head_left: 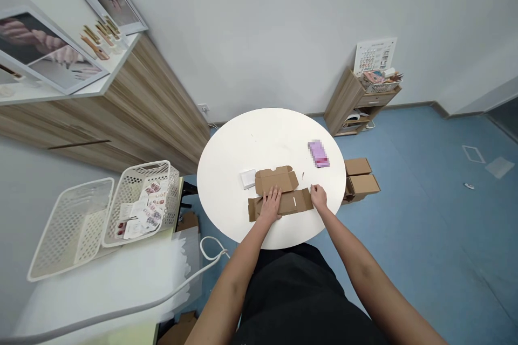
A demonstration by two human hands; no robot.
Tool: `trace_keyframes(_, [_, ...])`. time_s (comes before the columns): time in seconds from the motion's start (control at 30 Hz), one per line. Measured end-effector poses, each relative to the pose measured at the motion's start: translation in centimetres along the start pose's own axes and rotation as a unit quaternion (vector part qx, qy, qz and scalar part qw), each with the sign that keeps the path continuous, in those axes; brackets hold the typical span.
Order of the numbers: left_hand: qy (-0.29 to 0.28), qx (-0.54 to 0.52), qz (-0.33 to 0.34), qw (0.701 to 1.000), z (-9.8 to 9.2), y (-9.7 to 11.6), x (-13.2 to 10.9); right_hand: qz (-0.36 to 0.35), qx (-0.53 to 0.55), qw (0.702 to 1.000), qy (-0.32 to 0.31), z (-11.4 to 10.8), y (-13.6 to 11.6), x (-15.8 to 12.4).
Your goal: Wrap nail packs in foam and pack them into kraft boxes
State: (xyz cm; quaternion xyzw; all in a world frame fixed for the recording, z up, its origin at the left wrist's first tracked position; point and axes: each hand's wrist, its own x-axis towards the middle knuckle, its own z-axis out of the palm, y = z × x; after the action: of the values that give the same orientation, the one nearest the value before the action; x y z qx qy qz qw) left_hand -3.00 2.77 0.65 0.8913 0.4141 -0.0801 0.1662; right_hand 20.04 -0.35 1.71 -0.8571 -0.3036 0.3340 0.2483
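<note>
An unfolded brown cardboard box [288, 204] lies on the white oval table [226, 156], its lid panel and side flaps spread out. My left hand [271, 204] rests flat on its near panel, fingers stretched out and slightly apart. At the right end flap, my right hand [318, 197] is closed with curled fingers; whatever is between them is hidden. A short white strip shows on the near panel, between my hands. Just left of the lid panel is a small white square packet [248, 178].
A purple packet [319, 154], blurred, lies on the table's right side. Cardboard boxes [362, 184] stand on the floor beyond it. White baskets [170, 194] and a pale cable [178, 287] are at left. A small wooden cabinet [343, 99] stands against the wall.
</note>
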Motion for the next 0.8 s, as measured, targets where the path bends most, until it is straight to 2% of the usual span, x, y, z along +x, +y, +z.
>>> trace_keyframes(0.07, [0.001,-0.005,-0.003,1.000,0.1,0.0,0.0,0.043,0.004,0.998,-0.043,-0.5,1.1,-0.3])
trace_keyframes(0.17, [-0.001,-0.002,-0.005,1.000,0.1,0.1,0.1,0.050,0.025,0.994,-0.090,-0.3,1.6,-1.2])
trace_keyframes(0.3, [-0.005,0.001,-0.008,1.000,0.1,0.2,0.2,0.024,0.076,0.979,-0.189,1.0,0.8,-2.4])
trace_keyframes(0.37, [-0.002,-0.003,-0.008,1.000,0.1,0.2,0.1,-0.015,0.049,0.974,-0.222,1.6,0.1,-2.9])
trace_keyframes(0.5, [0.012,-0.001,-0.006,1.000,0.5,0.3,0.0,-0.069,-0.102,0.974,-0.193,2.9,-1.1,-3.6])
trace_keyframes(0.6, [0.021,0.000,-0.006,1.000,0.8,0.3,-0.1,-0.065,-0.184,0.967,-0.164,3.5,-1.7,-3.9])
trace_keyframes(0.8, [0.028,-0.010,-0.010,0.999,1.0,0.5,0.0,-0.045,-0.280,0.942,-0.178,3.9,-2.1,-3.5])
